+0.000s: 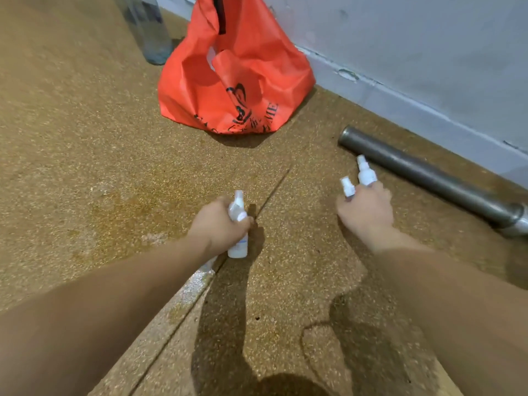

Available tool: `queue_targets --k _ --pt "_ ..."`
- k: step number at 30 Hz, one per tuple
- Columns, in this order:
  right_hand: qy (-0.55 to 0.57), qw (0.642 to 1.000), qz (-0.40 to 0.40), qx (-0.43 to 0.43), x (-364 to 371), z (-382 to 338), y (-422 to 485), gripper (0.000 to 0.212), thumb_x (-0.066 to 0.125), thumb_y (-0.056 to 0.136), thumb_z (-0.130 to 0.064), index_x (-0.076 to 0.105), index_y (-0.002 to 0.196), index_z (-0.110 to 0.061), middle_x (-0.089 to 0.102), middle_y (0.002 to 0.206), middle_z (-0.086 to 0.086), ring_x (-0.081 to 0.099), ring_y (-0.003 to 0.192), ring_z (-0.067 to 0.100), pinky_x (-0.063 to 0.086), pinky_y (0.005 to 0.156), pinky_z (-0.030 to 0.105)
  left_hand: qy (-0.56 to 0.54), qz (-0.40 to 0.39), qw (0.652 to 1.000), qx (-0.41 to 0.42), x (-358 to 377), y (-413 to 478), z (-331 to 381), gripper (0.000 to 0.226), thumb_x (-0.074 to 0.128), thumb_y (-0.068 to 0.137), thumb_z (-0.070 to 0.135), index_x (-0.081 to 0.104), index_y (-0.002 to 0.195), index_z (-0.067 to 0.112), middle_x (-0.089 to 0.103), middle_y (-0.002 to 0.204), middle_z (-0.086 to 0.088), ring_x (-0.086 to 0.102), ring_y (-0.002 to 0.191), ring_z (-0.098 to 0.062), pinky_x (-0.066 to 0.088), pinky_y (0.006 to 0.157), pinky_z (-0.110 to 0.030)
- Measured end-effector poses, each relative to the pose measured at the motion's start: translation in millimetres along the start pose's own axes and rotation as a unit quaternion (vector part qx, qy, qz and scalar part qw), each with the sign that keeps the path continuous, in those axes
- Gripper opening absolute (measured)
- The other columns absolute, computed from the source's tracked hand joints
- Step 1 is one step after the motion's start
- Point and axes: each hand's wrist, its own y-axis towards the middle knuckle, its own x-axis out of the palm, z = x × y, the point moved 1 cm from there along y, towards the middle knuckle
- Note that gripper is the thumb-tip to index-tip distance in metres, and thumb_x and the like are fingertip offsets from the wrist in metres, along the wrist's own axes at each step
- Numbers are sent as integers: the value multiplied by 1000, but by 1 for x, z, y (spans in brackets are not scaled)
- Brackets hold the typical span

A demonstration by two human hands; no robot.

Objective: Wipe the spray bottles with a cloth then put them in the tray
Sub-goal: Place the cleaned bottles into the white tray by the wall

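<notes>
My left hand (218, 222) grips small white spray bottles (237, 224) low over the speckled brown floor; one nozzle sticks up above the fist and a bottle base shows below it. My right hand (367, 208) holds two more small white spray bottles, a taller one (365, 171) and a shorter one (347, 187), whose tops poke out above my fingers. Their bodies are mostly hidden inside the hand. No cloth and no tray are in view.
An orange shopping bag (234, 81) with black print stands ahead by the wall. A clear plastic water bottle (148, 30) stands left of it. A grey metal pipe (428, 178) lies along the pale wall at the right. A seam crosses the floor between my arms.
</notes>
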Motion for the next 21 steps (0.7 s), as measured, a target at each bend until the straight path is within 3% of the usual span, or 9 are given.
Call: queue_targets --k 3,5,7,9,11,13,15,17,21 --pt "-62 997 -36 -32 4 28 26 64 38 94 -59 55 141 -19 32 159 14 28 146 40 26 121 50 -6 -44 996 74 24 -11 52 44 74 89 50 54 115 20 62 85 7 60 72 -10 44 56 -28" --pt "-67 994 -79 -38 11 44 43 76 32 88 -71 48 147 -26 25 166 11 21 152 39 22 124 53 -11 -53 994 94 36 -18 74 46 76 86 53 55 113 22 60 84 9 59 73 -9 42 58 -28" --pt "-26 995 -86 -32 5 52 47 69 51 90 -62 50 146 -23 34 160 12 38 144 38 36 117 49 -21 -60 994 89 41 -27 89 46 78 84 55 57 110 23 64 88 6 64 78 -13 54 65 -33" --pt "6 999 -39 -25 -6 54 46 47 64 93 -35 59 134 -13 51 138 14 56 122 39 50 98 45 -22 -58 994 87 42 -34 98 41 79 84 53 58 105 24 67 89 5 66 81 -15 58 72 -38" --pt "4 1000 -8 -18 -11 55 48 32 65 91 -22 62 121 -10 55 122 16 60 110 40 53 88 44 -27 -48 995 85 40 -42 103 35 79 86 48 57 100 25 64 85 8 63 76 -9 54 64 -32" --pt "15 999 -38 5 -12 46 48 35 68 87 -18 59 120 -10 53 123 16 60 110 40 54 90 44 -44 -46 995 73 37 -49 102 34 80 87 43 53 99 26 61 83 13 60 72 -3 48 59 -24" --pt "21 996 -82 28 -11 36 44 42 70 84 -21 56 123 -12 54 124 15 60 112 38 53 91 42 -54 -48 996 61 36 -54 99 36 80 86 45 55 101 24 66 88 8 66 77 -10 58 69 -35" --pt "35 994 -97 44 -8 30 39 36 70 83 -19 56 116 -14 60 112 12 62 101 33 51 80 36 -53 -42 997 41 31 -61 99 36 80 84 49 59 100 25 71 89 1 71 79 -20 63 76 -47" --pt "167 973 -117 104 -14 26 17 18 63 88 -14 53 102 -14 63 96 8 63 86 30 57 76 39 -76 -45 995 35 7 -75 115 30 80 88 44 62 95 21 72 85 -4 69 72 -19 63 72 -45"
